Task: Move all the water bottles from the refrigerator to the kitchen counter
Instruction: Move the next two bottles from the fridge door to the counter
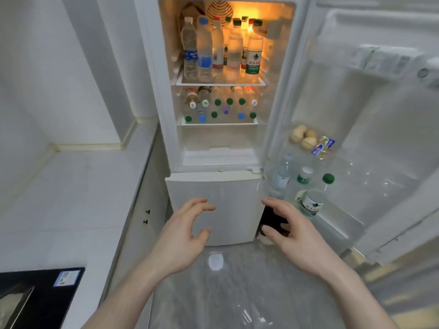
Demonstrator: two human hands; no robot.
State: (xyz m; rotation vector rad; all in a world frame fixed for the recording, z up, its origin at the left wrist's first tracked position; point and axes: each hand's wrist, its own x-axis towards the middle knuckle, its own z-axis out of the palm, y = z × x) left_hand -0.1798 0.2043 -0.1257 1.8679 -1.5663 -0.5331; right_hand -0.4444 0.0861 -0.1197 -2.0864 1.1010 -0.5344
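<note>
My left hand (187,230) and right hand (288,227) hover side by side, fingers spread and loosely curved, holding nothing. Just past both fingertips is the closed lower door (213,205). Right of my right hand, close by, door bottles (306,184) stand in the open door's rack (332,224), with eggs (303,138) above them. Well left of my left hand lies the counter (78,186). Far above both hands, more bottles (221,47) stand on the lit top shelf (221,83); under it, caps (221,108) crowd a second shelf.
</note>
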